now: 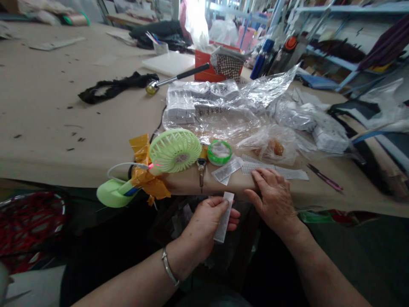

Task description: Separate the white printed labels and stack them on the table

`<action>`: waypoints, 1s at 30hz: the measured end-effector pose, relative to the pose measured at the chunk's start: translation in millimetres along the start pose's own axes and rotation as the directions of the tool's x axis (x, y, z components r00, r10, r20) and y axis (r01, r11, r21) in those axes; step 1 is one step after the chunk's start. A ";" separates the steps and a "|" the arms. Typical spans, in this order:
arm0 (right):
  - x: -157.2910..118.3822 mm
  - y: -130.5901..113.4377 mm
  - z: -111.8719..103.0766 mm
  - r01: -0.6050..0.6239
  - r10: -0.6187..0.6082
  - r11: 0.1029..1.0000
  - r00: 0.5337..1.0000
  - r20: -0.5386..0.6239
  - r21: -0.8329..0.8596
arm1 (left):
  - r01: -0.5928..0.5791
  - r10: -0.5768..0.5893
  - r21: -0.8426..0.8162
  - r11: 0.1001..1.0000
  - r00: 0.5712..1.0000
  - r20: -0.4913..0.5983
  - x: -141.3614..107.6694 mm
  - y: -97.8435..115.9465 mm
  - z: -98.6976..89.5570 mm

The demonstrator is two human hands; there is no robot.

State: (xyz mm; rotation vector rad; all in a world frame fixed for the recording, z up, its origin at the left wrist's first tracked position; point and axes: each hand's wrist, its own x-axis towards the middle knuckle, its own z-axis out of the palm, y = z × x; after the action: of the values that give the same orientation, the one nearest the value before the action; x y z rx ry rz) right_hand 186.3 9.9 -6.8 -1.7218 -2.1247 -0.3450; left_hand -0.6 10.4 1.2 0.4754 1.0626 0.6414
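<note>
Between thumb and fingers, my left hand [207, 221] pinches a white printed label strip [224, 219] just off the table's front edge. My right hand [274, 196] rests on that edge, thumb apart and fingers stretched over more printed labels [265, 165] lying on the table. Two loose label strips [227, 169] cross each other between the hands. Behind them sits a green-rimmed round tub [219, 152] with whitish material in it. A soldering iron [201, 170] points its tip toward me over the edge, left of the tub.
A green fan [175, 151] is taped to the table edge at left. Plastic-wrapped label stacks [211, 102] lie behind the tub. Small pink-handled scissors or snips [325, 178] lie at right. A yellow-headed hammer [175, 79] and black cloth [118, 87] lie farther back.
</note>
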 end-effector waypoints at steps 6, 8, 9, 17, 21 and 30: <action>-12.5 8.8 2.0 0.094 -0.077 0.990 0.985 -0.153 0.107 | 0.014 -0.014 0.019 1.000 1.000 -0.009 1.9 -2.9 1.6; -14.7 12.2 3.5 0.109 -0.065 0.975 0.974 -0.219 0.195 | 0.022 -0.022 0.012 1.000 1.000 0.000 1.8 -2.4 2.7; -15.1 13.1 3.8 0.104 -0.047 0.966 0.971 -0.235 0.237 | 0.028 -0.028 0.006 1.000 1.000 0.003 1.3 -1.7 3.6; -27.8 -22.3 -5.5 0.285 -0.188 0.788 0.956 -0.227 0.546 | 0.041 -0.017 -0.179 0.983 0.991 0.135 -0.9 -0.7 10.6; -37.8 -35.5 -3.0 0.344 -0.288 0.756 0.939 -0.189 0.557 | 0.022 0.017 -0.301 0.953 0.992 0.127 -0.8 -4.8 10.1; -40.8 -35.8 -3.3 0.401 -0.360 0.744 0.914 -0.185 0.534 | 0.082 -0.023 -0.227 0.970 0.968 0.251 -2.2 -7.6 5.4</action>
State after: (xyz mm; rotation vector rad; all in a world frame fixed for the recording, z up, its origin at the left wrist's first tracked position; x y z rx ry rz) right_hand 159.0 -35.2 -20.0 -0.9208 -2.2181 0.1214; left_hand 5.5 3.0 0.0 0.3088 0.7497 0.6340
